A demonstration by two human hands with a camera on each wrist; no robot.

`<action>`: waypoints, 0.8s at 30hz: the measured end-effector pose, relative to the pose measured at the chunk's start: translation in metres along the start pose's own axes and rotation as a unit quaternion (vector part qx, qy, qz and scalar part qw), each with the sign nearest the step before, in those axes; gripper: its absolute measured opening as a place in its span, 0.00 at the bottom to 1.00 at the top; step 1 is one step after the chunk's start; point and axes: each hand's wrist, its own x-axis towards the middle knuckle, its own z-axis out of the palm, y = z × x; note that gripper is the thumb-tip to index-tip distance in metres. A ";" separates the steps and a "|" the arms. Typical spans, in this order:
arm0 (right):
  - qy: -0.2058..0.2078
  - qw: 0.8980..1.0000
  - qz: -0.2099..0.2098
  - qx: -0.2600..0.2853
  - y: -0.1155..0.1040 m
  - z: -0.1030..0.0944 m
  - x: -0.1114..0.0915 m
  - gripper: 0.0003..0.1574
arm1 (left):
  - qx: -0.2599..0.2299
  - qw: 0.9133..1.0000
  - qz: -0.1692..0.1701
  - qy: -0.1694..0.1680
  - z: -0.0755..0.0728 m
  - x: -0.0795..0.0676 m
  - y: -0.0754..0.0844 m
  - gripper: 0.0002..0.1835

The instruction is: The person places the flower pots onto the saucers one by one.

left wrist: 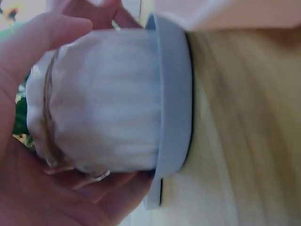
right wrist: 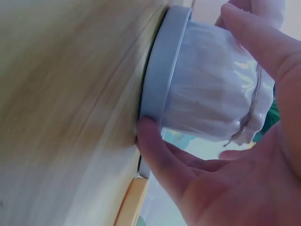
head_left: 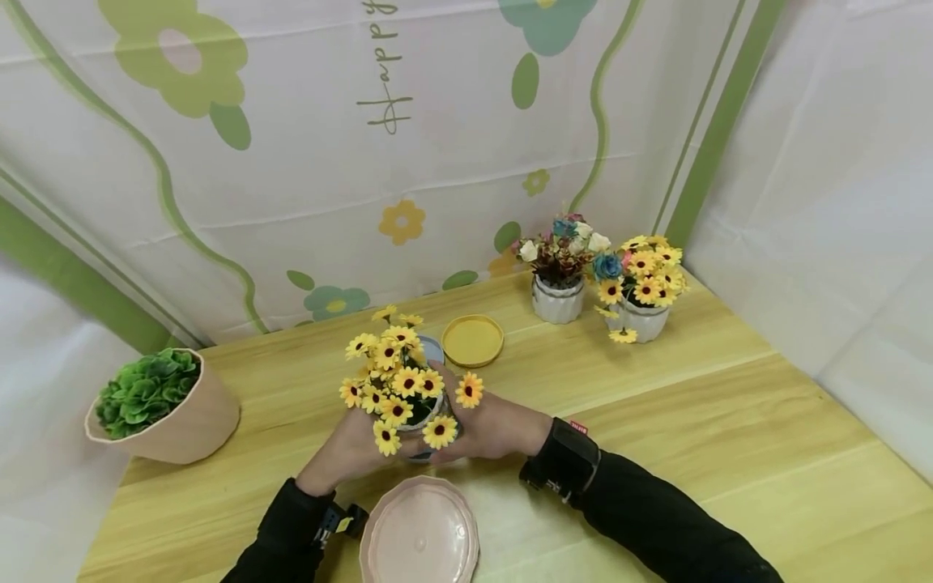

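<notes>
A white flowerpot (left wrist: 103, 99) with a cord round its neck holds yellow daisy-like flowers (head_left: 397, 382). Its base sits within the rim of a grey-blue saucer (right wrist: 162, 70) on the table. From one side my left hand (head_left: 357, 444) grips the pot, thumb and fingers around it. My right hand (head_left: 499, 425) holds it from the other side, one fingertip touching the saucer's rim. Behind the pot, partly hidden, lies a second grey-blue saucer (head_left: 433, 350). A yellow saucer (head_left: 472, 340) is just right of that one.
In front of the hands lies a pink scalloped plate (head_left: 420, 534). A pink pot with green leaves (head_left: 211, 413) stands tilted-looking at the left. Toward the back right are a pot of mixed flowers (head_left: 557, 300) and another yellow-flowered pot (head_left: 641, 321). A printed cloth (head_left: 313, 186) hangs behind the table.
</notes>
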 end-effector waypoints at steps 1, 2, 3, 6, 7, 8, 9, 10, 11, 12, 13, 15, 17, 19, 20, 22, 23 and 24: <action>-0.005 1.000 0.012 0.008 0.000 0.001 -0.001 0.83 | 0.008 1.000 0.006 0.002 0.002 0.000 0.001 0.37; -0.009 1.000 0.019 0.003 0.000 0.003 -0.002 0.83 | 0.014 1.000 0.013 0.006 0.004 0.000 0.001 0.37; -0.013 1.000 0.024 -0.005 0.000 0.004 -0.002 0.83 | 0.011 1.000 0.018 0.009 0.006 0.001 0.002 0.38; -0.006 1.000 0.011 -0.019 -0.001 0.009 -0.003 0.79 | 0.005 0.999 0.023 0.023 0.012 0.001 0.003 0.35; 0.003 1.000 0.002 -0.026 -0.001 0.011 -0.003 0.77 | 0.002 0.999 0.025 0.026 0.014 0.002 0.003 0.34; 0.015 0.999 -0.009 -0.032 -0.001 0.012 -0.003 0.74 | 0.001 0.999 0.026 0.031 0.015 0.002 0.003 0.33; 0.025 0.999 -0.016 -0.037 -0.002 0.013 -0.003 0.70 | 0.007 0.999 0.026 0.037 0.016 0.002 0.004 0.33; 0.032 0.998 -0.024 -0.046 -0.002 0.014 -0.003 0.69 | 0.018 0.999 0.025 0.042 0.016 0.001 0.003 0.33; 0.040 0.997 -0.032 -0.051 -0.002 0.015 -0.003 0.68 | 0.026 0.998 0.025 0.046 0.016 0.001 0.004 0.32; 0.048 0.997 -0.040 -0.056 -0.002 0.016 -0.003 0.67 | 0.032 0.998 0.025 0.049 0.016 0.001 0.004 0.32; 0.052 0.996 -0.038 -0.064 -0.002 0.017 -0.002 0.67 | 0.038 0.998 0.024 0.052 0.016 0.000 0.004 0.33; 0.056 0.996 -0.035 -0.067 -0.003 0.019 -0.001 0.67 | 0.042 0.997 0.021 0.058 0.015 -0.001 0.004 0.33; 0.060 0.996 -0.039 -0.055 -0.004 0.020 0.002 0.59 | 0.037 0.997 0.020 0.061 0.014 -0.002 0.004 0.34; 0.063 0.996 -0.039 -0.043 -0.005 0.021 0.005 0.57 | 0.028 0.997 0.021 0.063 0.012 -0.005 0.003 0.35; 0.066 0.996 -0.047 -0.040 -0.005 0.022 0.007 0.57 | 0.022 0.997 0.021 0.066 0.011 -0.006 0.002 0.36; 0.071 0.995 -0.064 -0.040 -0.006 0.024 0.010 0.55 | 0.014 0.997 0.023 0.069 0.008 -0.008 -0.001 0.38; 0.073 0.994 -0.067 -0.044 -0.007 0.024 0.012 0.55 | 0.012 0.997 0.029 0.072 0.006 -0.009 -0.003 0.39; 0.075 0.993 -0.074 -0.051 -0.008 0.025 0.015 0.57 | 0.010 0.997 0.034 0.075 0.004 -0.011 -0.005 0.40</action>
